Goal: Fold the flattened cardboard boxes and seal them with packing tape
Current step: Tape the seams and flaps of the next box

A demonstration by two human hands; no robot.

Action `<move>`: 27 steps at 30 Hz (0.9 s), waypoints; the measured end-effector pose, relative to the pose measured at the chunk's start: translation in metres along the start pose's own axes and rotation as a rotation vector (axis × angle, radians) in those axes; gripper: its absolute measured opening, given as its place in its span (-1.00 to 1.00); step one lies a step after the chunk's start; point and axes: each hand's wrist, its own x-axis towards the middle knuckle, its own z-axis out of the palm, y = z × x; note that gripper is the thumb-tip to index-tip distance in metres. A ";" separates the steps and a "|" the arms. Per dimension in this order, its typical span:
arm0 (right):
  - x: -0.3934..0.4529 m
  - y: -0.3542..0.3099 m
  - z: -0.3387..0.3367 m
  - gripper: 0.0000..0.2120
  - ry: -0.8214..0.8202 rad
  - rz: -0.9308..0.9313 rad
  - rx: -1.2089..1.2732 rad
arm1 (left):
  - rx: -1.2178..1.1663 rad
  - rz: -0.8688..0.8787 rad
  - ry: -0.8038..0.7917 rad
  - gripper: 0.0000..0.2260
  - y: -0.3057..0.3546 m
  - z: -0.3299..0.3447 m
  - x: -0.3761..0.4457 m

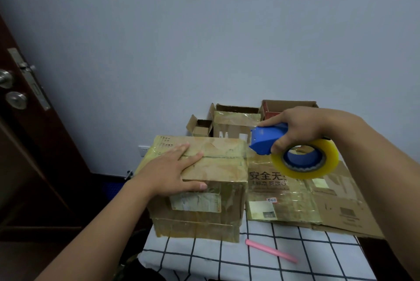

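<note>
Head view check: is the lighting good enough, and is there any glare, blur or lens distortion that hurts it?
Head view: dim, bluish light; mild sheen on the taped folded box; door edge bows with wide-angle distortion; left hand, right hand and tape dispenser are fairly sharp, fine label print unreadable.

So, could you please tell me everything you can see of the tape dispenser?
The tape dispenser is blue plastic and carries a roll of clear yellowish tape on a blue hub. The right hand grips it in the air, nose pointing left, just right of the folded box's top edge, over the flattened cardboard.
</note>
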 end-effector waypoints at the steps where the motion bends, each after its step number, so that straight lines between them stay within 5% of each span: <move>1: 0.000 0.003 0.004 -0.27 0.003 -0.008 0.011 | 0.003 0.015 -0.003 -0.14 0.000 -0.001 0.000; 7: 0.000 0.017 0.021 -0.26 0.009 -0.030 0.074 | 0.031 0.026 -0.051 -0.19 0.014 -0.009 0.002; 15: 0.000 0.019 0.024 -0.25 0.023 -0.058 0.064 | 0.001 -0.155 0.130 0.15 0.090 -0.002 0.009; 19: -0.003 0.021 0.024 -0.25 0.040 -0.059 0.053 | 0.028 -0.235 0.094 0.09 0.114 0.004 0.021; 23: -0.006 0.021 0.025 -0.24 0.058 -0.060 0.044 | 0.077 0.008 0.203 -0.12 0.129 -0.001 0.029; 27: -0.007 0.024 0.028 -0.23 0.064 -0.068 0.057 | 0.001 0.156 0.151 -0.28 0.136 0.002 0.035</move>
